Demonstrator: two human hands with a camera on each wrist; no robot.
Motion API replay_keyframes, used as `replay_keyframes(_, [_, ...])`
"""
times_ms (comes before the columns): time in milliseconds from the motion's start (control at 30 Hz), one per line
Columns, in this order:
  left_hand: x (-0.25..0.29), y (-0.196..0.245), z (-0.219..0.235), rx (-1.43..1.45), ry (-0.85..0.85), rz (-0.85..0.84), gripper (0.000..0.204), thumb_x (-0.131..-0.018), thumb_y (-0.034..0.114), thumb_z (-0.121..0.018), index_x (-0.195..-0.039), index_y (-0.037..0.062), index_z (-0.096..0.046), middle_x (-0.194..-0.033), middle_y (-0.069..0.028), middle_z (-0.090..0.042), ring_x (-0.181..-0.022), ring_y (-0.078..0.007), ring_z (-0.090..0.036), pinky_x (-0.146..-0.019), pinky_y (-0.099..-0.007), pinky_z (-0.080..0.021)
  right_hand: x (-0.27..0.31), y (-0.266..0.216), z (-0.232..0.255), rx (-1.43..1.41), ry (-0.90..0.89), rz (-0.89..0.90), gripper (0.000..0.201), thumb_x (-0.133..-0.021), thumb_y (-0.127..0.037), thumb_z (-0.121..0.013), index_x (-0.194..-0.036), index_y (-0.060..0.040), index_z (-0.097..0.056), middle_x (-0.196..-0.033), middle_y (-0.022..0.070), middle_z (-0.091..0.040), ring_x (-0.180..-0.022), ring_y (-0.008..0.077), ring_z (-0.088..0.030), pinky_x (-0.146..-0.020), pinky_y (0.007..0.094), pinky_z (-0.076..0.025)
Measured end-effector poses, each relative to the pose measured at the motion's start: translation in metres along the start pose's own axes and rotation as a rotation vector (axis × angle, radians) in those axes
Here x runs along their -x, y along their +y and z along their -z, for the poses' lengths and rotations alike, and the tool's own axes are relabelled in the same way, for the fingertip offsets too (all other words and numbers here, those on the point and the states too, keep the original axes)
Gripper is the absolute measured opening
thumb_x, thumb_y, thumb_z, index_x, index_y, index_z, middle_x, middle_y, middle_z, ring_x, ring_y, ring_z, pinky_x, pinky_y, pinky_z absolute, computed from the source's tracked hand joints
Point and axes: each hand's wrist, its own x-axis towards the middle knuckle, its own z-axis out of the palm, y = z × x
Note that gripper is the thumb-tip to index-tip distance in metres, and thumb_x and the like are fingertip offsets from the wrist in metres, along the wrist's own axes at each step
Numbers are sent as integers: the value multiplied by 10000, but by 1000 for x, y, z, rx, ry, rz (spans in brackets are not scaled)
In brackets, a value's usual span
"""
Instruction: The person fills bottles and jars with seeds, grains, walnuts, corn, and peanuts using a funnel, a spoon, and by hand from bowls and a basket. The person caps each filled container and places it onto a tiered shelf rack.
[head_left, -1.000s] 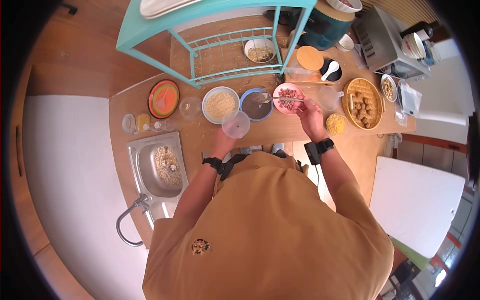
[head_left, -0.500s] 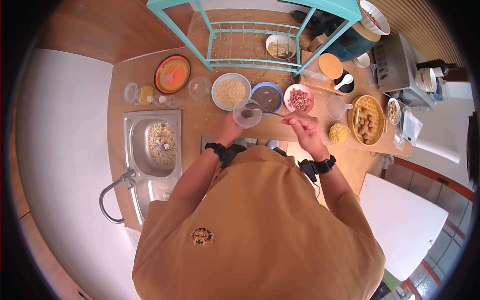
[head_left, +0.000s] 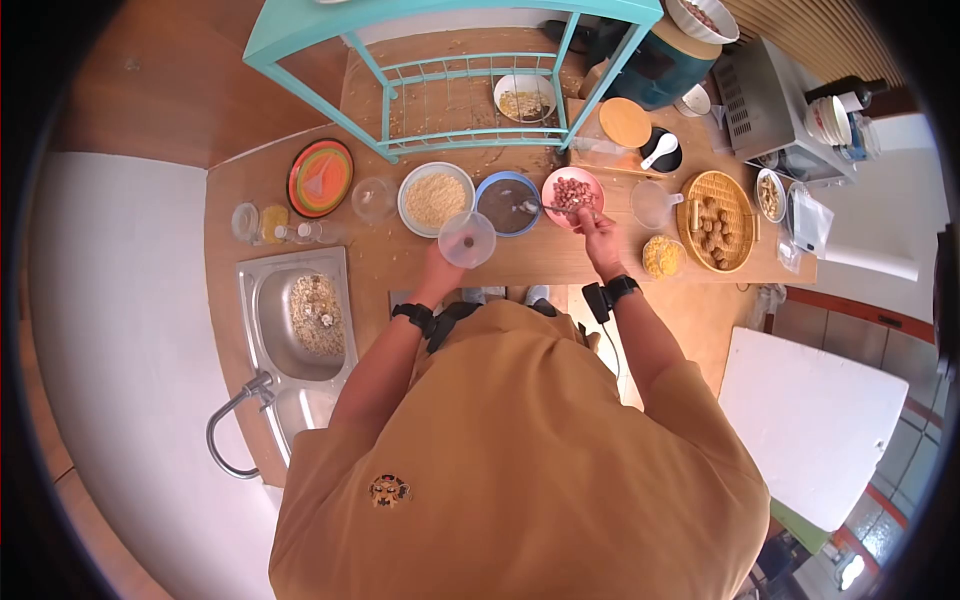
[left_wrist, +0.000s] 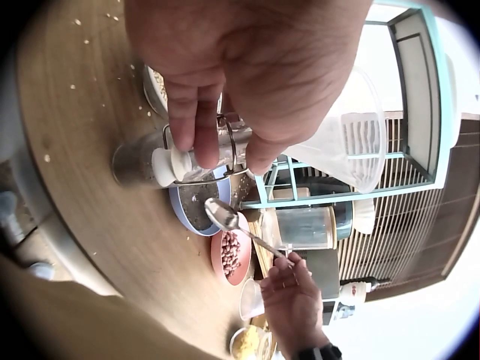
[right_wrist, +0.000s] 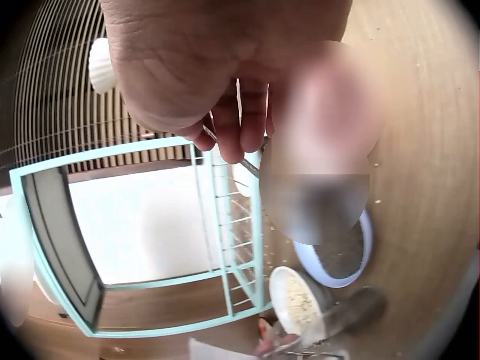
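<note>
While the head view is looking straight down on the wooden bench (head_left: pixel 540 262), the left hand (head_left: pixel 440 270) is holding a clear glass bottle (left_wrist: pixel 129 166) with a wire clasp and a white stopper. Its fingers are closing the gap to the bottle's width near the neck. The left wrist view is exposing this bottle; in the head view, a translucent plastic funnel (head_left: pixel 466 240) is covering it. The hand is hiding the join between funnel and bottle.

The right hand (head_left: pixel 600 240) is pinching the handle of a shiny metal spoon (left_wrist: pixel 222 215) between its fingers. In the head view, the spoon's head is overlapping the right part of a round blue bowl (head_left: pixel 510 235) of dark, fine contents; whether it is touching them, one cannot tell. The right wrist view is showing only a short piece of the handle, a blurred patch obscuring the rest.

A round pink bowl (left_wrist: pixel 217 259) of reddish kernels is sitting beside the blue bowl, and a white bowl (head_left: pixel 403 200) of pale flakes is standing on its other side.
</note>
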Motion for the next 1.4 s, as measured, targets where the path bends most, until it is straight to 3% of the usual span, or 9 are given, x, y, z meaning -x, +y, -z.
replay_keyframes(133, [-1, 6, 2, -72, -21, -36, 338, -776, 50, -688, -1110, 35, -635, -1019, -147, -671, -946, -247, -653, -833, -329, -498, 12, 27, -16, -57, 36, -113, 291, -972, -263, -551, -953, -11, -695, -829, 46, -694, -740, 101, -623, -669, 251, -505])
replay_keyframes(200, [0, 4, 1, -104, 11, -96, 346, -775, 48, -683, -1118, 38, -632, -1030, -148, -669, -950, -252, -653, -832, -328, -498, 17, 36, -29, -240, 94, -290, 284, -969, -267, -553, -990, -16, -686, -845, 58, -696, -743, 114, -635, -671, 258, -513])
replay_keyframes(333, [2, 11, 3, -119, -15, -57, 349, -777, 47, -676, -1123, 43, -633, -1032, -151, -669, -952, -251, -654, -837, -328, -497, 17, 52, -53, -537, 180, -422, 259, -971, -251, -546, -1021, -20, -653, -844, 64, -686, -724, 129, -627, -655, 264, -508])
replay_keyframes(533, [1, 12, 3, -138, -16, 14, 357, -777, 42, -675, -1131, 51, -635, -1026, -148, -675, -954, -246, -656, -837, -331, -499, 10, 41, -40, -602, 225, -393, 237, -970, -249, -546, -973, -32, -641, -829, 65, -677, -736, 134, -618, -654, 274, -504])
replay_keyframes(567, [2, 10, 2, -123, -5, 1, 354, -778, 45, -678, -1129, 49, -636, -1024, -147, -675, -954, -246, -656, -837, -332, -499, 9, 40, -33, -597, 167, -375, 241, -967, -274, -548, -1001, -51, -632, -869, 51, -673, -789, 134, -610, -722, 298, -498])
replay_keyframes(667, [1, 4, 0, -95, 18, -30, 345, -784, 57, -682, -1126, 46, -636, -1022, -148, -675, -954, -245, -655, -838, -332, -498, 4, 20, -20, -615, 150, -349, 235, -976, -268, -531, -1001, -57, -629, -872, 45, -674, -785, 133, -608, -742, 304, -496])
replay_keyframes(700, [1, 2, -1, -90, 25, -46, 340, -788, 67, -684, -1124, 43, -636, -1022, -150, -675, -954, -244, -655, -839, -330, -498, 4, 8, -18, -618, 167, -327, 223, -974, -242, -538, -967, -43, -636, -850, 64, -676, -739, 136, -615, -684, 286, -514])
replay_keyframes(833, [2, 7, 3, -120, 20, -57, 342, -795, 79, -685, -1131, 39, -633, -1031, -159, -673, -963, -245, -654, -838, -329, -496, -1, -12, -8, -650, 101, -272, 201, -981, -220, -522, -1000, -48, -623, -831, 73, -679, -746, 143, -621, -708, 294, -518])
replay_keyframes(1400, [4, 11, 5, -69, -9, -37, 317, -842, 85, -629, -1154, 27, -624, -1085, -161, -666, -1014, -259, -641, -871, -341, -490, 18, -110, -22, -721, -46, -197, 216, -989, -205, -508, -1013, -22, -620, -819, 71, -663, -752, 158, -617, -738, 300, -513])
